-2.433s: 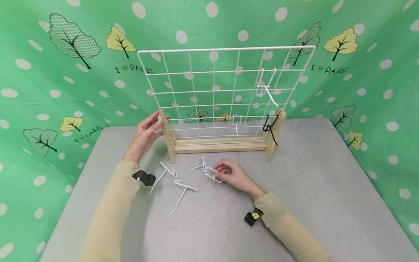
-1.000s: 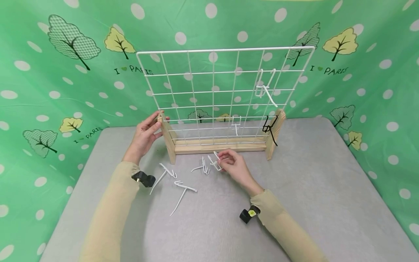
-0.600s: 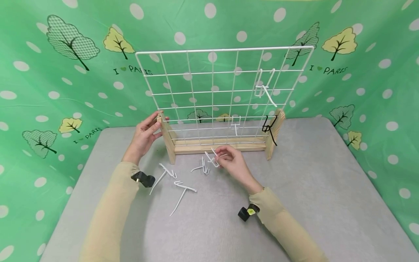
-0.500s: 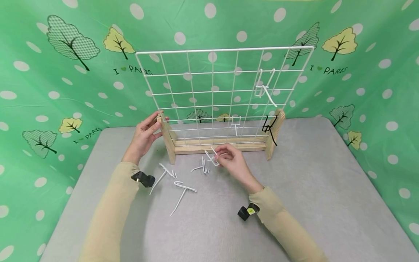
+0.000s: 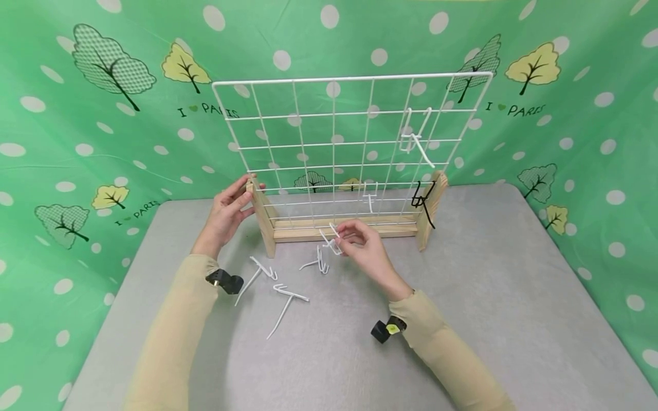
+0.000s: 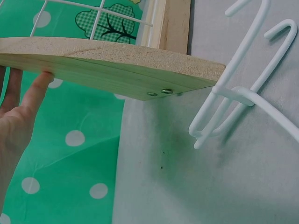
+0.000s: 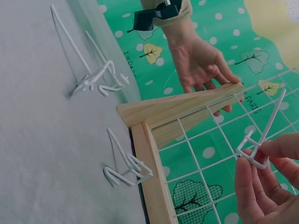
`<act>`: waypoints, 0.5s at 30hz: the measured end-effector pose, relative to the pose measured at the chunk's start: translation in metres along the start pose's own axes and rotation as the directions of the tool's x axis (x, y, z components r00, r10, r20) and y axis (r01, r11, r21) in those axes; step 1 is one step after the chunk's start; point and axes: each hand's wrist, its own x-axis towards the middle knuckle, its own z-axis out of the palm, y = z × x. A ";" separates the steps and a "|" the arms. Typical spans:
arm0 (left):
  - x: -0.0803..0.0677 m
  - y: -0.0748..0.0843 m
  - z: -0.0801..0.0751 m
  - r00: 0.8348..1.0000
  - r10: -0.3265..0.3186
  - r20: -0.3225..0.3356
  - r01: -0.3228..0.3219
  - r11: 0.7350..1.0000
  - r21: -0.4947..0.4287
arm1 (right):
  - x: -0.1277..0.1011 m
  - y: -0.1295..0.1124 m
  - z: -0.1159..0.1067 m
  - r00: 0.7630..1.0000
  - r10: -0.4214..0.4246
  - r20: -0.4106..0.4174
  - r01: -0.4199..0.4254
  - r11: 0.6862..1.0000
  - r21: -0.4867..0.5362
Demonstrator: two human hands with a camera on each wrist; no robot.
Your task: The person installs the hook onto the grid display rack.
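A white wire grid panel (image 5: 334,115) stands upright in a wooden base. My left hand (image 5: 226,214) grips the upper end of the base's left side board (image 5: 264,222); the right wrist view shows its fingers reaching behind the board. My right hand (image 5: 366,248) pinches a white wire display hook (image 7: 254,156) between thumb and fingers, in front of the base's crossbar (image 5: 344,233) and below the grid. Fingertips hide part of this hook in the head view. Three more white hooks lie on the table: one at left (image 5: 262,267), one nearer (image 5: 291,293), one beside the right hand (image 5: 321,261).
On the grid's right part hang a white hook (image 5: 412,137) high up, a smaller-looking white hook (image 5: 370,197) lower, and a black hook (image 5: 421,201) by the right side board (image 5: 434,208). A green dotted cloth (image 5: 103,148) surrounds the grey table (image 5: 488,274).
My right hand has lifted its hook from beside the table hooks and moved it up towards the grid, turning its prongs upward. The left hand keeps its place on the side board.
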 end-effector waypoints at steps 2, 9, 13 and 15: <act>0.000 0.000 0.000 1.000 0.002 -0.003 -0.002 1.000 -0.003 | 0.000 -0.002 0.000 1.000 -0.001 -0.003 0.001 1.000 0.009; 0.001 -0.001 0.000 1.000 0.001 -0.005 -0.001 1.000 -0.023 | 0.000 -0.010 0.000 1.000 0.012 -0.022 -0.012 1.000 0.009; 0.000 -0.001 0.000 1.000 -0.002 -0.003 0.002 1.000 -0.012 | 0.001 -0.016 0.000 1.000 0.007 -0.026 -0.007 1.000 0.016; 0.000 0.000 0.000 1.000 -0.002 0.003 0.002 1.000 -0.008 | 0.001 -0.018 -0.001 1.000 0.001 -0.023 0.000 1.000 0.021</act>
